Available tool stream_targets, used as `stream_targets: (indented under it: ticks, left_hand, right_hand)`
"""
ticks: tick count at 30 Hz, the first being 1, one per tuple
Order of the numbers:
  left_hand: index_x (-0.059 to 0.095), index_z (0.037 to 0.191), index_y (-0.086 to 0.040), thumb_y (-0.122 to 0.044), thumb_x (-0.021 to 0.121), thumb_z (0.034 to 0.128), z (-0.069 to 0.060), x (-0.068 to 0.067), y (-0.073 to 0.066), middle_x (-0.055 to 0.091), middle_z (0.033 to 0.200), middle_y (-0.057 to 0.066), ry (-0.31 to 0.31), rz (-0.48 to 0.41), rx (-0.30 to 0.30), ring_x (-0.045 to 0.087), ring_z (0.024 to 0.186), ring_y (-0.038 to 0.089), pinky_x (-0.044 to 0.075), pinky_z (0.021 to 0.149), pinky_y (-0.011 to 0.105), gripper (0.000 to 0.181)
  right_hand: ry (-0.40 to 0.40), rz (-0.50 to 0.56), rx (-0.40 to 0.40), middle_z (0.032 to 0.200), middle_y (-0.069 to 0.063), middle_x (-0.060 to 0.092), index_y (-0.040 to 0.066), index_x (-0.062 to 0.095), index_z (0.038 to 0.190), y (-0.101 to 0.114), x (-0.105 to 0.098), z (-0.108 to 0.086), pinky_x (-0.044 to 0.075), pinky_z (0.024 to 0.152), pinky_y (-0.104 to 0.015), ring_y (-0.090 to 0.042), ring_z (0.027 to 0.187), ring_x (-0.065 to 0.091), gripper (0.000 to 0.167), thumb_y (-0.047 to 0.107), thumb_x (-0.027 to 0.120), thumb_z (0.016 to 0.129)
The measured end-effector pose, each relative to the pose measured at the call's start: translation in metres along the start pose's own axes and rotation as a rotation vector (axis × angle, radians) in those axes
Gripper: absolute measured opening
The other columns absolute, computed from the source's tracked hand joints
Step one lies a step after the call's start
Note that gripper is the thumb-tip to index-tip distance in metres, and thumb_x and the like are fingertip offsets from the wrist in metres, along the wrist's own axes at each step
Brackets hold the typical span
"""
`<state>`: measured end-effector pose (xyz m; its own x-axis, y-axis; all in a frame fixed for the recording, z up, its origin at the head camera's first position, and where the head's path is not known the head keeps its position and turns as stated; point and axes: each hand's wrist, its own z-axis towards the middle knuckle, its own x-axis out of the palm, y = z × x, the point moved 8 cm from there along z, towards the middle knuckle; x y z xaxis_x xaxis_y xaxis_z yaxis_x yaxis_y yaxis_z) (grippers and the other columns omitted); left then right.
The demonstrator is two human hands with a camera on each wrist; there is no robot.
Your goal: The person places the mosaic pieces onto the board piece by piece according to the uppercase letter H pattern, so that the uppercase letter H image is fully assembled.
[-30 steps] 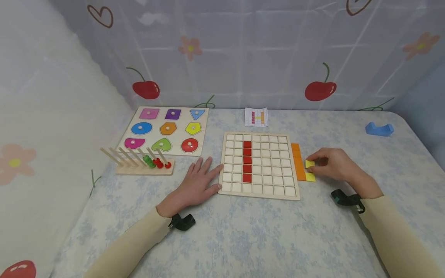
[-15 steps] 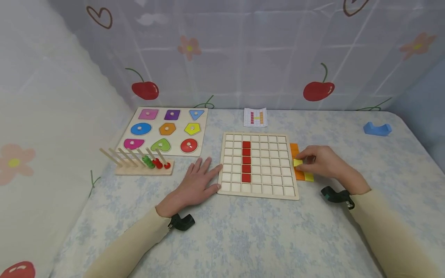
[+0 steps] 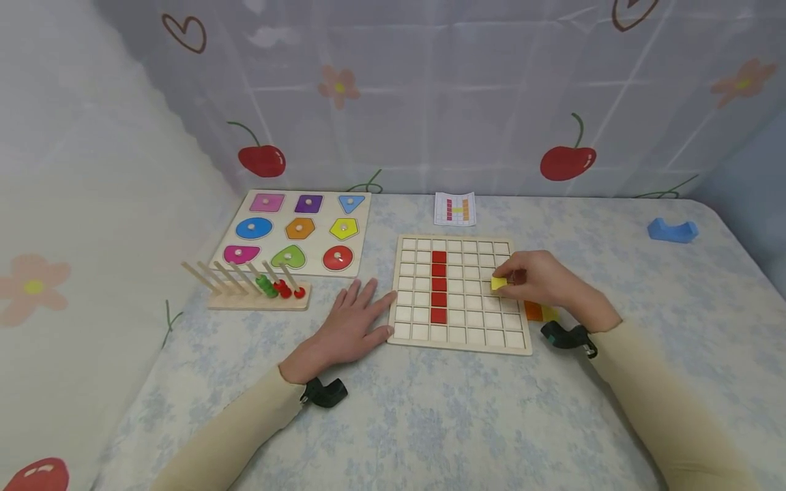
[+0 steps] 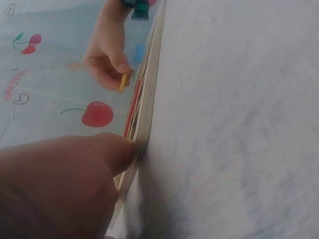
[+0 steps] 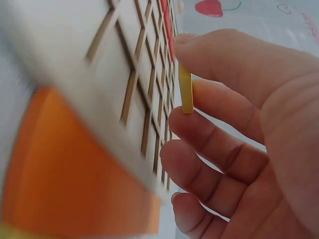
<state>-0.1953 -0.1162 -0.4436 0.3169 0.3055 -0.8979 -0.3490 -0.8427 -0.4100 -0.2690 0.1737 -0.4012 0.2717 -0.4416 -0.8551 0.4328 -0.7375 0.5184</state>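
Note:
My right hand point(image 3: 540, 278) pinches a yellow square tile point(image 3: 499, 283) between thumb and fingers, over the right part of the wooden grid board point(image 3: 454, 346). In the right wrist view the yellow tile point(image 5: 186, 92) stands on edge in the pinch, apart from the board. A column of several red tiles point(image 3: 439, 285) sits in the board's third column from the left. My left hand point(image 3: 345, 324) lies flat with fingers spread, its thumb and index fingertip touching the board's left edge. Orange tiles point(image 3: 533, 311) and a yellow tile point(image 3: 550, 314) lie beside the board's right edge, partly hidden by my right hand.
Behind the board lies a small pattern card point(image 3: 455, 209). A knobbed shape puzzle point(image 3: 362, 235) and a peg stand with beads point(image 3: 258, 305) are at the left. A blue curved block point(image 3: 673, 230) stands far right.
My right hand has picked up a yellow tile beside the board and carried it left, over the orange tiles and onto the area above the grid. The left hand stays at the board's edge.

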Motion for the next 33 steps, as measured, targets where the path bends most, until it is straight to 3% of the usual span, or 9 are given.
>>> stream_targets:
  ticks: [17,33]
  left_hand:
    - [0.033,0.161,-0.022,-0.044,0.054,0.1024,0.001,0.003,0.004,0.016,0.171,0.019,0.008,0.001,-0.002,0.004,0.159,0.046,0.009,0.125,0.066,0.066]
    - [0.033,0.161,-0.022,-0.043,0.054,0.1025,0.0,0.002,0.001,0.016,0.171,0.019,0.0,-0.002,0.004,0.004,0.158,0.047,0.009,0.125,0.066,0.066]
  right_hand:
    - [0.008,-0.034,-0.085,0.089,-0.005,0.071,0.005,0.08,0.108,0.034,0.016,0.039,0.046,0.067,-0.028,-0.013,0.072,0.054,0.029,0.018,0.085,0.082]
    - [0.057,-0.052,-0.108,0.091,-0.004,0.072,0.007,0.08,0.104,0.043,0.036,0.048,0.048,0.074,-0.031,-0.015,0.079,0.056,0.023,0.017,0.084,0.083]
